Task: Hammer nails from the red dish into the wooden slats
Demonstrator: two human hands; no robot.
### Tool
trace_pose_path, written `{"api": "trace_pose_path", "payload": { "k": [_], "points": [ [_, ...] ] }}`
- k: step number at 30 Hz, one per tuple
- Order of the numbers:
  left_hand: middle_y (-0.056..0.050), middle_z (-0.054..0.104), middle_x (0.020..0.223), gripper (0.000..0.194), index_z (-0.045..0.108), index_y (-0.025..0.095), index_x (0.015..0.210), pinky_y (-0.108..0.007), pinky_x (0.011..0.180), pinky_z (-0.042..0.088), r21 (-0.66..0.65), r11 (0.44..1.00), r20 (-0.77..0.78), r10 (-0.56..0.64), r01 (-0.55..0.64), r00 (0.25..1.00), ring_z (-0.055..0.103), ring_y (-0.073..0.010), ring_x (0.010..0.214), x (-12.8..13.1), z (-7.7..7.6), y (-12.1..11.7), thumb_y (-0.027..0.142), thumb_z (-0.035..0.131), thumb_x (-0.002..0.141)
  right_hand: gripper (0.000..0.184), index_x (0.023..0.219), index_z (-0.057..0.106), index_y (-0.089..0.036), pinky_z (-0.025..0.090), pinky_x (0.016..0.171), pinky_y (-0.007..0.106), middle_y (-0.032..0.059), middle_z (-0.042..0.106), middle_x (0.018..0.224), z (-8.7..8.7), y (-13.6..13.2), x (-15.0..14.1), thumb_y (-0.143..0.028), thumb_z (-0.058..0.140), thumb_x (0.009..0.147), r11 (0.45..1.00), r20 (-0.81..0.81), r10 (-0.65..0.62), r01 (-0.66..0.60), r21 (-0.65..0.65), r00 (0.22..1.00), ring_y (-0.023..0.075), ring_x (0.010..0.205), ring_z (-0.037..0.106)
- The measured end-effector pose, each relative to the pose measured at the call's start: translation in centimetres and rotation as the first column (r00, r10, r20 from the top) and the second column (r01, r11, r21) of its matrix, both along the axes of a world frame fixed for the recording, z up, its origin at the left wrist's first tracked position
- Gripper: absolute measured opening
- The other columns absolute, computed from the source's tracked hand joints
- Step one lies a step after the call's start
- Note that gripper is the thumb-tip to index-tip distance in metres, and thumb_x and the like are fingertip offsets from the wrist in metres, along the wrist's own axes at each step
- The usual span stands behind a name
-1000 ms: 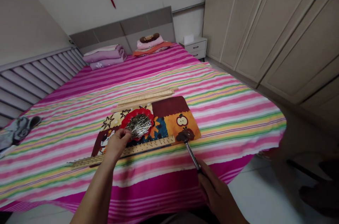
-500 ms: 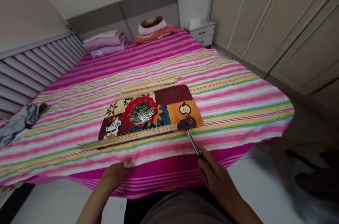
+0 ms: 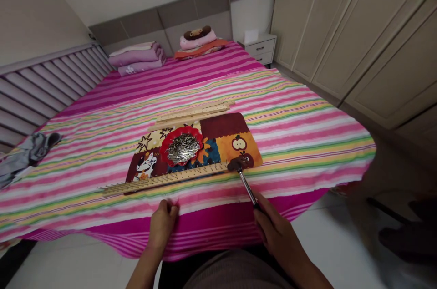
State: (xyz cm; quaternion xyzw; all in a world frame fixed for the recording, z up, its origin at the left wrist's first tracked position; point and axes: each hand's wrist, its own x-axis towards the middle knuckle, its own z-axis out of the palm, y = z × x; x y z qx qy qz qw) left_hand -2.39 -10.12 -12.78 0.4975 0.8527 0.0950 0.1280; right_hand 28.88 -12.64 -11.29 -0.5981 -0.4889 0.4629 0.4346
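My right hand (image 3: 275, 223) is wrapped round the dark grip of a hammer (image 3: 246, 184) with a shiny metal shaft. The hammer's dark head rests at the right end of a long wooden strip (image 3: 191, 174), whose length is studded with upright nails. Just in front of the strip, my left hand (image 3: 164, 220) is closed near the bed's edge; whatever its fingers hold, if anything, is hidden. Beyond the strip, a red scalloped bowl (image 3: 164, 158) full of loose nails (image 3: 184, 148) stands on a patterned mat (image 3: 223, 124).
More wooden strips (image 3: 193, 114) lie behind the mat on the striped bedspread (image 3: 293, 129). Folded bedding (image 3: 138, 59) is stacked by the headboard. Grey cloth (image 3: 29, 157) lies at the left. A nightstand (image 3: 261, 48) and wardrobe (image 3: 317, 29) stand at the right.
My left hand has moved to the right and slightly forward along the bed's edge, its fingers now curled in more clearly. The hammer stays at the strip's right end.
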Motion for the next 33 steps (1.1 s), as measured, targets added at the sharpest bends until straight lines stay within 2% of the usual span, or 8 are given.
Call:
{"api": "trace_pose_path", "payload": {
  "k": [4,9,13,16,20,25,29,33],
  "points": [
    [-0.004,0.069,0.069,0.017,0.058,0.022,0.075,-0.03,0.063,0.044,0.142,0.973,0.222,0.146,-0.18,0.964,0.065,-0.0225,0.067,-0.4,-1.2,-1.4,0.037,0.053,0.07,0.047,0.126,0.061,-0.025,0.054,0.061,0.028,0.0032,0.073,0.085,0.2,0.1,0.0,-0.043,0.051,0.083,0.999,-0.011,0.028,-0.028,-0.031,1.0,0.0209,0.074,0.068],
    [-0.001,0.068,0.063,0.024,0.064,0.02,0.069,-0.028,0.058,0.047,0.149,0.947,0.539,0.164,-0.285,0.826,0.064,-0.0206,0.064,-0.7,-1.8,-2.3,0.041,0.065,0.057,0.049,0.129,0.057,-0.025,0.053,0.057,0.027,0.0022,0.072,0.078,0.1,0.0,0.2,-0.043,0.051,0.084,0.995,-0.03,0.055,-0.057,-0.079,0.998,0.0193,0.066,0.067],
    [-0.002,0.068,0.065,0.037,0.065,0.017,0.073,-0.028,0.058,0.05,0.152,0.887,0.803,0.145,-0.435,0.578,0.063,-0.0172,0.06,0.6,0.0,-1.1,0.042,0.074,0.047,0.051,0.132,0.054,-0.025,0.051,0.053,0.028,-0.0002,0.068,0.063,-0.1,0.0,0.2,-0.044,0.049,0.085,0.99,-0.03,0.083,-0.086,-0.109,0.996,0.0195,0.058,0.065],
    [-0.002,0.068,0.067,0.04,0.063,0.016,0.073,-0.028,0.06,0.052,0.201,0.835,0.874,0.083,-0.512,0.479,0.064,-0.0159,0.062,2.2,2.2,1.2,0.038,0.078,0.043,0.05,0.131,0.056,-0.027,0.053,0.055,0.029,0.0007,0.07,0.067,0.0,0.0,0.2,-0.043,0.05,0.084,0.994,-0.016,0.063,-0.064,-0.094,0.998,0.0225,0.067,0.068],
    [-0.001,0.066,0.068,0.039,0.062,0.016,0.073,-0.029,0.065,0.052,0.332,0.799,0.86,-0.039,-0.501,0.508,0.064,-0.0154,0.065,4.0,3.6,4.2,0.041,0.077,0.047,0.048,0.127,0.059,-0.027,0.055,0.072,0.032,0.0028,0.074,0.097,0.2,0.0,-0.1,-0.042,0.051,0.083,0.998,0.006,0.022,-0.022,-0.066,1.0,0.0248,0.092,0.068],
    [-0.001,0.068,0.072,0.037,0.066,0.016,0.079,-0.028,0.069,0.049,0.439,0.804,0.74,-0.069,-0.401,0.669,0.061,-0.0134,0.067,4.7,2.5,5.8,0.045,0.071,0.057,0.047,0.129,0.057,-0.025,0.045,0.097,0.037,0.0032,0.066,0.121,0.2,-0.1,-0.2,-0.04,0.047,0.085,0.998,0.005,0.016,-0.016,-0.068,1.0,0.0239,0.113,0.059],
    [-0.003,0.069,0.076,0.035,0.067,0.016,0.08,-0.029,0.072,0.049,0.467,0.818,0.666,-0.075,-0.336,0.742,0.061,-0.0148,0.07,5.0,1.6,5.9,0.047,0.067,0.062,0.047,0.129,0.057,-0.027,0.05,0.09,0.036,0.0024,0.067,0.119,0.0,0.1,-0.1,-0.04,0.048,0.085,0.997,0.009,0.048,-0.047,-0.063,0.999,0.0243,0.111,0.061],
    [-0.004,0.07,0.079,0.036,0.067,0.016,0.08,-0.03,0.074,0.049,0.456,0.829,0.664,-0.075,-0.324,0.744,0.062,-0.0159,0.073,5.4,1.4,6.0,0.048,0.066,0.062,0.046,0.127,0.059,-0.027,0.054,0.08,0.033,0.0024,0.072,0.107,-0.1,0.1,-0.1,-0.04,0.051,0.084,0.999,0.0,0.032,-0.032,-0.038,0.999,0.0244,0.1,0.066]
  ]
}}
